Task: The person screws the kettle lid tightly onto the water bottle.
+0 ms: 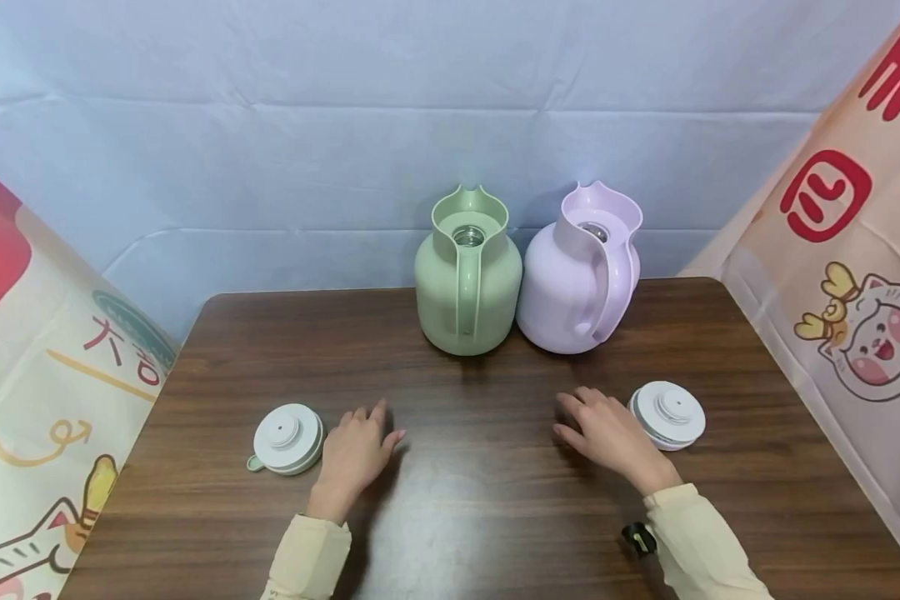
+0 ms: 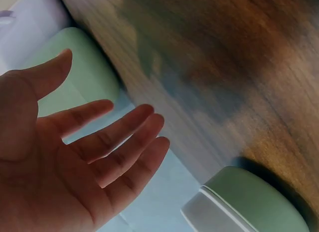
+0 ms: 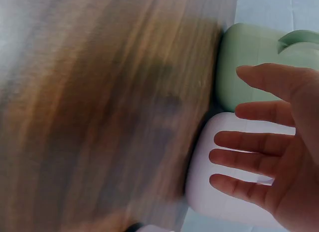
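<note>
A green thermos jug (image 1: pixel 442 287) and a lilac thermos jug (image 1: pixel 555 292) stand upright side by side at the back of the table, mouths uncovered, handles facing me. My left hand (image 1: pixel 354 454) hovers over the table with fingers spread and nothing in it. Just left of it lies a white lid (image 1: pixel 288 437) with a green tab; its green side (image 2: pixel 259 199) shows in the left wrist view. My right hand (image 1: pixel 607 433) is likewise free, fingers extended, beside a second white lid (image 1: pixel 669 414) on its right. In the right wrist view both jugs appear beyond the fingers (image 3: pixel 249 142).
The brown wooden table (image 1: pixel 450 517) ends at a pale blue cloth backdrop (image 1: pixel 307 167) right behind the jugs. Printed cloths with cartoon cats hang along the left (image 1: pixel 60 400) and right (image 1: pixel 855 292) sides. A small black object (image 1: pixel 639 540) sits by the right cuff.
</note>
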`<act>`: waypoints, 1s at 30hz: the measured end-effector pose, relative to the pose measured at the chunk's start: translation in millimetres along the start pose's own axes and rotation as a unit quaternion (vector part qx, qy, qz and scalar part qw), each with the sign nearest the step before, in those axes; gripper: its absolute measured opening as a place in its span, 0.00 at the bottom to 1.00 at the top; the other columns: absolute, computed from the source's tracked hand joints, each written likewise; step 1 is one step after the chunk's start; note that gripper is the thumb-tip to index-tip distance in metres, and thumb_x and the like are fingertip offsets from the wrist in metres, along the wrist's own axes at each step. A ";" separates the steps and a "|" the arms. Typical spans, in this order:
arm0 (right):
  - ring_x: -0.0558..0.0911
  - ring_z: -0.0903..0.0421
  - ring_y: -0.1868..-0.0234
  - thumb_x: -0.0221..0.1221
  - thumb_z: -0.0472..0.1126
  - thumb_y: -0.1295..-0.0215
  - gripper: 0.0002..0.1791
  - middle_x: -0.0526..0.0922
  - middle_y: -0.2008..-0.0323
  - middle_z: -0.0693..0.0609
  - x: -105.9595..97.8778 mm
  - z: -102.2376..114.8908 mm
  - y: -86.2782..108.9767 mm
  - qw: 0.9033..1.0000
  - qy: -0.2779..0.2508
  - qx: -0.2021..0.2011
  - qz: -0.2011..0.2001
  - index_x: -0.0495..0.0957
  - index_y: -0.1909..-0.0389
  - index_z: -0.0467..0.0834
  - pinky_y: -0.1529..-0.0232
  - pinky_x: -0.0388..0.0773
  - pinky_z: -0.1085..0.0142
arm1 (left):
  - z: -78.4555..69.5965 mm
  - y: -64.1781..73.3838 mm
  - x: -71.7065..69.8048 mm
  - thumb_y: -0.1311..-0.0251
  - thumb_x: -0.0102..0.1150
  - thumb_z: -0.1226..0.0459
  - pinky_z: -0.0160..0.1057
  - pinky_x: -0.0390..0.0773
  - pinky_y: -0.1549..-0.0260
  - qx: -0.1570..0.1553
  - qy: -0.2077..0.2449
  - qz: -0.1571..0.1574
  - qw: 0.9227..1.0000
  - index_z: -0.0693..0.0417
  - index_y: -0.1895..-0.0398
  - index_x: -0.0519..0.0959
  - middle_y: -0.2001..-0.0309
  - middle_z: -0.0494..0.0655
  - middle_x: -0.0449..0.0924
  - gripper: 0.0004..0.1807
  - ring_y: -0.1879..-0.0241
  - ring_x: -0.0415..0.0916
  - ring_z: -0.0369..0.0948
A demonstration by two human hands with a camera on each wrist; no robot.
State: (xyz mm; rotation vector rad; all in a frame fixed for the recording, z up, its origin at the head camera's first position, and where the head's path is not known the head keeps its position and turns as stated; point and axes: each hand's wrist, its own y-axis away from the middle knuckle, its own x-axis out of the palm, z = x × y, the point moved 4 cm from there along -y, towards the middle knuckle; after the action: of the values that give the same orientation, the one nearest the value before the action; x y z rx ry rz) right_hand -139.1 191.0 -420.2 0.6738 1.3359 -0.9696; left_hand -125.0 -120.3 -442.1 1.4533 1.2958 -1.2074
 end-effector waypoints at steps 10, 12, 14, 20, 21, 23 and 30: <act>0.78 0.44 0.61 0.64 0.41 0.48 0.21 0.78 0.62 0.40 -17.9 11.7 -26.6 0.998 0.009 -0.056 -0.008 0.77 0.55 0.33 0.62 0.74 0.54 | -3.7 0.9 -4.6 0.46 0.61 0.52 0.50 0.74 0.69 -0.007 0.001 0.024 1.000 0.62 0.59 0.77 0.67 0.59 0.78 0.21 0.66 0.76 0.55; 0.78 0.45 0.61 0.64 0.40 0.47 0.20 0.78 0.62 0.40 -23.2 14.7 -33.8 0.998 0.006 -0.064 -0.007 0.77 0.55 0.33 0.62 0.74 0.54 | -4.2 1.1 -4.1 0.46 0.61 0.53 0.51 0.74 0.70 -0.016 0.008 0.041 0.999 0.62 0.61 0.77 0.68 0.59 0.78 0.20 0.68 0.77 0.55; 0.78 0.45 0.61 0.64 0.40 0.47 0.20 0.78 0.62 0.41 -28.6 17.9 -41.3 0.998 -0.001 -0.069 -0.001 0.76 0.55 0.33 0.62 0.74 0.54 | -4.7 1.5 -3.2 0.47 0.62 0.54 0.51 0.74 0.73 -0.024 0.014 0.057 0.998 0.61 0.65 0.76 0.70 0.59 0.78 0.17 0.70 0.77 0.56; 0.77 0.47 0.65 0.64 0.39 0.48 0.18 0.77 0.67 0.45 -43.7 26.0 -66.2 0.995 -0.005 -0.096 0.003 0.76 0.57 0.34 0.64 0.74 0.55 | -6.7 3.9 2.1 0.47 0.62 0.58 0.51 0.74 0.75 -0.029 0.024 0.091 0.995 0.59 0.71 0.75 0.73 0.58 0.78 0.12 0.72 0.77 0.56; 0.77 0.47 0.65 0.64 0.39 0.48 0.17 0.77 0.67 0.45 -46.1 27.5 -70.6 0.995 -0.005 -0.103 0.003 0.76 0.58 0.34 0.64 0.73 0.55 | -7.2 4.3 3.9 0.47 0.62 0.58 0.51 0.74 0.74 -0.026 0.024 0.099 0.994 0.59 0.71 0.75 0.73 0.58 0.78 0.12 0.71 0.77 0.56; 0.77 0.47 0.65 0.64 0.38 0.48 0.17 0.77 0.68 0.45 -51.2 30.4 -79.1 0.994 -0.010 -0.110 0.010 0.77 0.59 0.34 0.63 0.73 0.55 | -8.7 5.2 6.7 0.46 0.62 0.59 0.51 0.74 0.72 -0.022 0.021 0.115 0.993 0.59 0.70 0.75 0.71 0.58 0.78 0.11 0.70 0.77 0.56; 0.77 0.49 0.65 0.62 0.37 0.45 0.12 0.77 0.68 0.46 -65.1 42.1 -106.1 0.991 -0.045 -0.118 0.046 0.78 0.62 0.34 0.61 0.73 0.57 | -12.9 6.6 10.1 0.47 0.62 0.61 0.51 0.75 0.70 -0.015 0.014 0.131 0.991 0.61 0.64 0.76 0.68 0.58 0.79 0.13 0.68 0.77 0.57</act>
State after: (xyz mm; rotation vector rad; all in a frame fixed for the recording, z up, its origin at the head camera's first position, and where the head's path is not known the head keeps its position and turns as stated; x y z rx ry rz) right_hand -209.0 117.2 -337.0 0.5011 1.3027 -0.7445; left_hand -116.8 -106.6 -449.6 1.5673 1.0959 -0.9939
